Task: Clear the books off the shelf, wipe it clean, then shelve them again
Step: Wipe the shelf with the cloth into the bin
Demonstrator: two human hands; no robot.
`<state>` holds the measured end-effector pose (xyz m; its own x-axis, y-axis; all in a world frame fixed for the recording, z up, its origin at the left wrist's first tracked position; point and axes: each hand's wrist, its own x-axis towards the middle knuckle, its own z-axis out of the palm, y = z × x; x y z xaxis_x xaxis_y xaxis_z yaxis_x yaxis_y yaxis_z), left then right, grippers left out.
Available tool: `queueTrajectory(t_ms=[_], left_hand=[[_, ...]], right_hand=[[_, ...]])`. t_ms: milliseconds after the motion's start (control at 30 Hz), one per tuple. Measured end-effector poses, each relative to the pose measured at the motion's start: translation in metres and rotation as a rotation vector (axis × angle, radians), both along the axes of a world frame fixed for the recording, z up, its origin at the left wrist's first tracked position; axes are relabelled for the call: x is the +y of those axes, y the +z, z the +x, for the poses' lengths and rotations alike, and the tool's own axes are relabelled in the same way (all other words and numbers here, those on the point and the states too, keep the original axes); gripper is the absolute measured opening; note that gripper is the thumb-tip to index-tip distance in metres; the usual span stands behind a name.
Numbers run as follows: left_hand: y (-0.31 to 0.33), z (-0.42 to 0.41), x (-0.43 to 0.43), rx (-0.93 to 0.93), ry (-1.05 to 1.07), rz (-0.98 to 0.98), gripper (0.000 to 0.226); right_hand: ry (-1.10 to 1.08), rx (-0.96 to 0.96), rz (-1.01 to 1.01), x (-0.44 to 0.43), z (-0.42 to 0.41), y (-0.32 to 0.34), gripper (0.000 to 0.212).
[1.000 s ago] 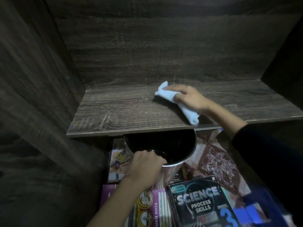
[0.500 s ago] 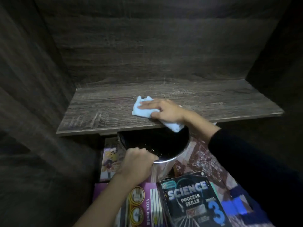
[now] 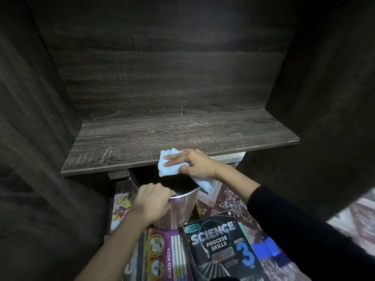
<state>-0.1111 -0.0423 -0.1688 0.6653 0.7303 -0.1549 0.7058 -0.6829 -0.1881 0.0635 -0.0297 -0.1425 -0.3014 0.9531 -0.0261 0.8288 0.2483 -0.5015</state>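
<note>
- Your right hand lies flat with the fingers straight, pressing the light blue cloth onto the front lip of the dark wood-grain shelf board, at about 6 o'clock on the board. Part of the cloth hangs past the lip.
- Your left hand is curled round the near rim of the shiny metal bin. The bin's dark mouth sits just under the lip, at 6 o'clock from the cloth. I cannot tell whether the bin rests on anything.
- The board is bare, so the clearing looks done. You seem to be midway, on the wiping step, with the shelving to come.
- The books lie on the floor below. The black Science Process Skills book is at 5 o'clock from the bin, the purple book is at 6 o'clock, and a colourful book, partly hidden, is at 8 o'clock.
- Draw each stroke from the back wall at 12 o'clock straight toward the lip, pressing with the flats of your fingers.
- Hold the bin's mouth directly under the spot where the cloth leaves the board; otherwise dust may drop onto the books.
- Work the corners at 9 and 3 o'clock too.
- The cloth looks limp and likely to bunch, so fold it flat if it does.
</note>
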Motion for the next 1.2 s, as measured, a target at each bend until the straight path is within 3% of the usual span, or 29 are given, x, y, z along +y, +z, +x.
queueTrajectory(t_ms=[300,500,733,900,1200], left_hand=[[0.002,0.021,-0.01,-0.018,-0.019,-0.004,0.028],[-0.002,0.054,-0.017,-0.004,-0.091,-0.01,0.028],[-0.003,0.109,-0.021,-0.049,-0.165,-0.016,0.026],[-0.01,0.146,-0.014,-0.061,-0.193,-0.034,0.025],[-0.031,0.221,0.004,-0.083,-0.277,-0.069,0.019]], right_hand=[[-0.252,0.04,-0.015,-0.048,0.009,-0.018,0.045],[-0.492,0.049,-0.029,-0.075,0.044,-0.025,0.03],[-0.629,-0.155,-0.111,-0.099,0.09,-0.018,0.049],[-0.664,-0.135,-0.225,-0.116,0.125,-0.025,0.067],[-0.808,-0.093,-0.2,-0.116,0.183,-0.044,0.06]])
